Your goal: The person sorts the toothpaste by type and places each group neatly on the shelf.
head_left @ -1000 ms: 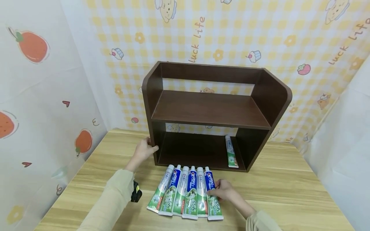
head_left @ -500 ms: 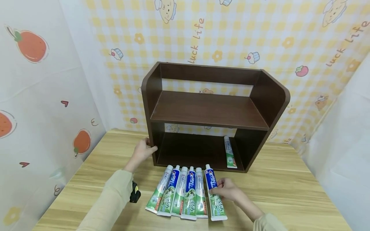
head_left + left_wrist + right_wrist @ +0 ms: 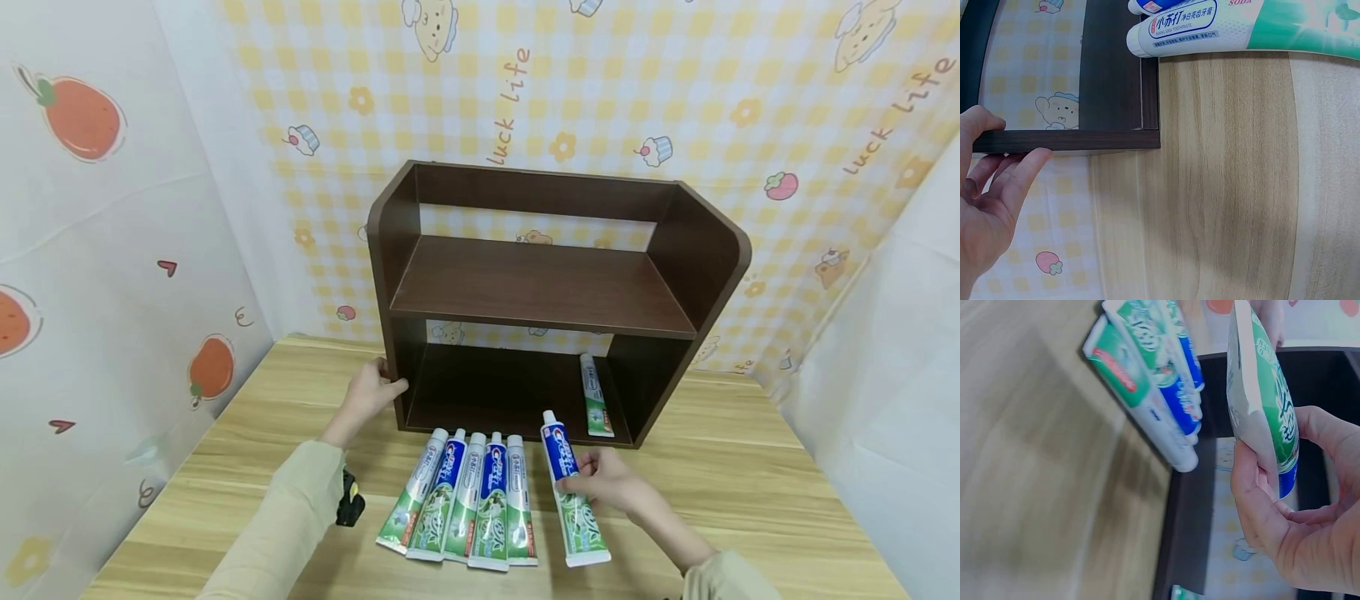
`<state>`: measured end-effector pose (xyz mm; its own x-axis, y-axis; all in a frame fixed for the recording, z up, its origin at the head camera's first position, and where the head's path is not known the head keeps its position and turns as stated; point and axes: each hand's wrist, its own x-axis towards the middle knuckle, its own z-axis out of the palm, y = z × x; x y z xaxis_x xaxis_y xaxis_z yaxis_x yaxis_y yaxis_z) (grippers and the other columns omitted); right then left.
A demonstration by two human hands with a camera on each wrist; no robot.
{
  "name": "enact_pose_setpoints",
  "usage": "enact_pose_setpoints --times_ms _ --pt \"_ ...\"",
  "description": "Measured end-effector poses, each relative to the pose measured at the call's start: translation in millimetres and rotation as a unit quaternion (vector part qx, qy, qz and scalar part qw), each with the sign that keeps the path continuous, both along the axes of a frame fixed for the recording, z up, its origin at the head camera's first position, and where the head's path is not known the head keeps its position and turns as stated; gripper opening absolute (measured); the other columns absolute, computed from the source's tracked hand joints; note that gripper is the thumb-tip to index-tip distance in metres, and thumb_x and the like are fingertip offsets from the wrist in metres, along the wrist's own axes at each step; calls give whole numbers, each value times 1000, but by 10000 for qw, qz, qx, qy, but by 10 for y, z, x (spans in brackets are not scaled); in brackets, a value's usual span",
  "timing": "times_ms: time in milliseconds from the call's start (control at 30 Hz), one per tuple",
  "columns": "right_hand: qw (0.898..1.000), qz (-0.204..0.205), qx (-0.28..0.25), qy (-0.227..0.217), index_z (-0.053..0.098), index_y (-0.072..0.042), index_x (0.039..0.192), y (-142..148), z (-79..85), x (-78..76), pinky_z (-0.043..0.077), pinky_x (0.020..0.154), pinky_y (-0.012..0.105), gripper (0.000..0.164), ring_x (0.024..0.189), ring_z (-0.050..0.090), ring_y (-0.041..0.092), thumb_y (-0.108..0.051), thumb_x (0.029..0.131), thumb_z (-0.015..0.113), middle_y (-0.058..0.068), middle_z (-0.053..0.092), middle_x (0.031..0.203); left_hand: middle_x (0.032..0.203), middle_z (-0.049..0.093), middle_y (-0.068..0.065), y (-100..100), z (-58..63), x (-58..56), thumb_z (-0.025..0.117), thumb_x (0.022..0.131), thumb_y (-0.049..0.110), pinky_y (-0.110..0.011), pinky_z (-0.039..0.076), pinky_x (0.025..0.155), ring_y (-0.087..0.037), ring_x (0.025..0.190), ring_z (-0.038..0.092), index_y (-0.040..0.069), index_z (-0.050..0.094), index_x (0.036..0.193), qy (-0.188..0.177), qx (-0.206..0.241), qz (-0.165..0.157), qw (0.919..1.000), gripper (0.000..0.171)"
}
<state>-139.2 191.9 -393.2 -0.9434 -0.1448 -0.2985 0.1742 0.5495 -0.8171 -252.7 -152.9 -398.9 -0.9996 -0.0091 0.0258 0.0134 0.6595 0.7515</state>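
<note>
My right hand (image 3: 611, 482) pinches a blue and green toothpaste tube (image 3: 570, 492) by its edges, raised above the table with the cap end toward the shelf. The right wrist view shows thumb and fingers on opposite sides of this tube (image 3: 1266, 394). At the left, my left hand (image 3: 369, 392) grips the side panel of a dark brown two-tier shelf (image 3: 540, 283); in the left wrist view the thumb and fingers (image 3: 1022, 181) lie on either face of the panel. One white and green toothpaste tube (image 3: 596, 396) lies on the lower tier at its right end.
Several toothpaste tubes (image 3: 457, 500), blue-green and white-green, lie side by side on the wooden table (image 3: 720, 500) before the shelf. A small black object (image 3: 350, 500) shows beside the left sleeve. Patterned cloth walls (image 3: 315, 242) stand behind and at the sides.
The right hand has lifted the rightmost blue and green tube off the row and carried it right and slightly toward the shelf. My left hand keeps its hold on the side panel.
</note>
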Motion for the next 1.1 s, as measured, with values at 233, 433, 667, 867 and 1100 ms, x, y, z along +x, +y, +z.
enact_pose_setpoints --times_ms 233,433,667,867,1100 --pt "9993 111 129 332 52 9 96 33 275 -13 53 58 30 39 65 54 12 -14 71 73 6 54 75 94 59 -23 -11 -13 5 59 81 16 -29 46 60 -22 74 57 -5 49 97 12 5 39 10000 28" --pt "9979 41 390 507 53 8 97 56 469 0 53 57 29 40 65 55 12 -15 71 74 8 55 77 96 59 -23 -8 -4 13 59 81 16 -31 47 63 -24 77 56 -5 50 96 93 -40 30 9999 28" --pt "9970 276 290 670 52 8 95 125 630 12 50 53 25 37 64 51 12 -14 73 72 5 51 73 93 58 -22 6 14 17 59 81 16 -29 45 61 -22 72 53 -6 50 98 92 -73 -1 9999 29" --pt "9953 360 249 869 50 10 96 188 778 17 50 53 24 38 65 53 13 -13 74 70 6 52 74 90 58 -21 10 16 15 59 81 16 -27 43 58 -20 69 51 -6 49 97 92 -57 -6 9999 29" --pt "9941 227 368 991 50 10 100 262 961 25 50 56 24 39 68 54 13 -16 76 68 7 54 77 86 58 -19 16 21 19 60 81 16 -27 43 56 -19 66 52 -5 49 94 103 -95 -3 9999 27"
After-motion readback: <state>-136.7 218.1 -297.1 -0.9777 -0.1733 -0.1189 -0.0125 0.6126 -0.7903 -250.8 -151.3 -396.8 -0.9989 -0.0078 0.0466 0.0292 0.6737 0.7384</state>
